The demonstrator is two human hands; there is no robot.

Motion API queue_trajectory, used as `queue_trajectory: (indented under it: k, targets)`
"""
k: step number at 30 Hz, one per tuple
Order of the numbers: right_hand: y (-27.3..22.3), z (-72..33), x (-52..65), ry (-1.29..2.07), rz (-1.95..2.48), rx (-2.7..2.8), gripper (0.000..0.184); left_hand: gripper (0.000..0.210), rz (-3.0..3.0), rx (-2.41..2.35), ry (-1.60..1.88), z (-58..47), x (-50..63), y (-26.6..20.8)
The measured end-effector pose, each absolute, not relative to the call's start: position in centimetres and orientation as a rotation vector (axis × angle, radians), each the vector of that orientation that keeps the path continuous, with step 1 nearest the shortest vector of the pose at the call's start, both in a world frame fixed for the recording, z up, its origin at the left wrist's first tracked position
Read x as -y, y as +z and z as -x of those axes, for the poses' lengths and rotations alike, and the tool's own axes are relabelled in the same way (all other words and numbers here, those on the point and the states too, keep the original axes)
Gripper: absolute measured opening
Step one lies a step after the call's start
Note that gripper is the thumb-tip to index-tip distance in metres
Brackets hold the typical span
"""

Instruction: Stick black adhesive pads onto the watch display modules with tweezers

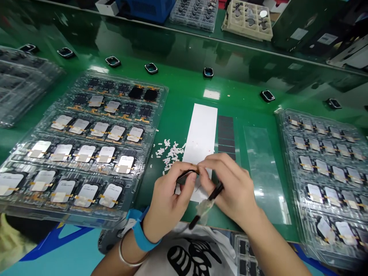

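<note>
My left hand (pixel 168 199) is closed around a small dark watch screen (pixel 183 177), thumb on one face and fingers behind. The fingertips of my right hand (pixel 234 188) pinch together at the screen's right edge; whatever is between them is too small to make out. A black stick-like tool (pixel 195 221) with clear wrapping around its middle is also tucked in my right hand and slants down to the left. Beneath both hands lies a white paper strip (pixel 200 130). Small white scraps (pixel 172 153) are scattered to its left.
Clear plastic trays of screen modules stand left (pixel 149 126) and right (pixel 283 153). A sheet of dark strips (pixel 226 130) and a clear film (pixel 258 153) lie right of the paper. Several watch cases, one a black-rimmed case (pixel 208 72), line the back below a shelf.
</note>
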State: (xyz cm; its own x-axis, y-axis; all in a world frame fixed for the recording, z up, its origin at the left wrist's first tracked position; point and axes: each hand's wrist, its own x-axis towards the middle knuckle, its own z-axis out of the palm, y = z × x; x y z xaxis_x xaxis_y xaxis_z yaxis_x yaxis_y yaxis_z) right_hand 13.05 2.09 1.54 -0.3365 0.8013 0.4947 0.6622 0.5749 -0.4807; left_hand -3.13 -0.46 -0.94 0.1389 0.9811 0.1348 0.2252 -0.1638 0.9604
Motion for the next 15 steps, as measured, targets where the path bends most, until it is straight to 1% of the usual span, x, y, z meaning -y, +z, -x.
queue_trajectory:
  k: [2,3,5,8,9,12,14,15]
  targets:
    - [1.6,-13.4,-2.9,0.485,1.281,1.96,0.007,0.007,-1.485,-1.198,1.114,3.0,0.5,-0.9]
    - [1.5,-13.7,-3.4,0.578,1.35,1.912,0.007,0.007,-1.435,-1.191,1.118,3.0,0.6,-0.9]
    - [1.2,-14.1,-4.4,0.682,1.507,1.875,0.011,0.007,-1.331,-1.168,1.122,2.9,0.7,-1.0]
    - [0.9,-14.3,-5.2,0.781,1.639,1.796,0.025,0.003,-1.21,-1.086,1.155,2.8,0.8,-0.9]
    - [0.9,-14.2,-5.2,0.881,1.619,1.74,0.024,0.002,-1.182,-1.052,1.168,2.8,0.8,-0.9]
    - [1.3,-13.8,-4.8,1.382,1.439,1.51,0.005,0.003,-1.148,-0.993,1.182,2.8,0.8,-0.8]
    - [1.6,-13.6,-4.4,1.669,1.309,1.383,0.014,0.002,-1.147,-0.994,1.176,2.8,0.8,-0.8]
    - [1.7,-13.6,-4.2,1.755,1.25,1.338,0.017,0.003,-1.151,-1.002,1.178,2.8,0.8,-0.8]
